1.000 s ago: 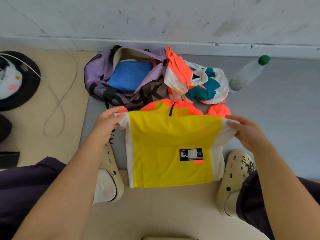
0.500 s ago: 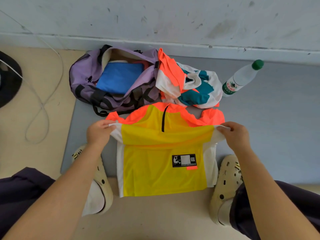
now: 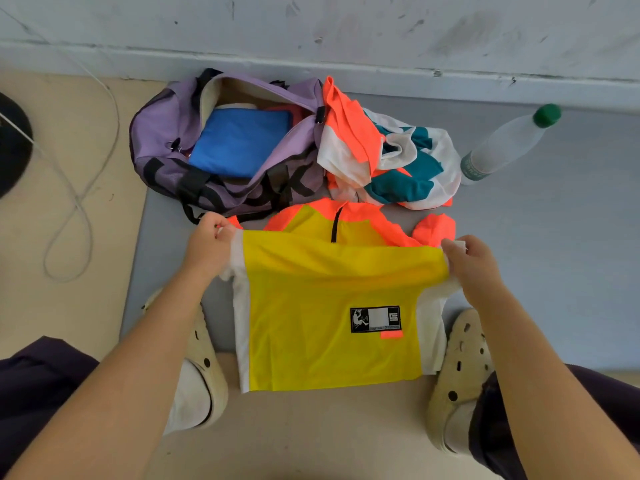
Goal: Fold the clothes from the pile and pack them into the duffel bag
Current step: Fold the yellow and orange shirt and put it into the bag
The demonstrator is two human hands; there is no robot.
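A yellow jersey lies on the floor before the open purple duffel bag, collar toward it, each white side edge pinched by the left hand and right hand; a folded blue garment fills the bag.

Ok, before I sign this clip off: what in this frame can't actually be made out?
Head view only:
- Duffel bag: a blue folded item covers whatever lies beneath.
- Yellow shirt: its patch text is too small; its far part is covered by the near part, lifted by the left hand and right hand.
- Bottle: label unreadable.
- Dark object: cut by the left edge.
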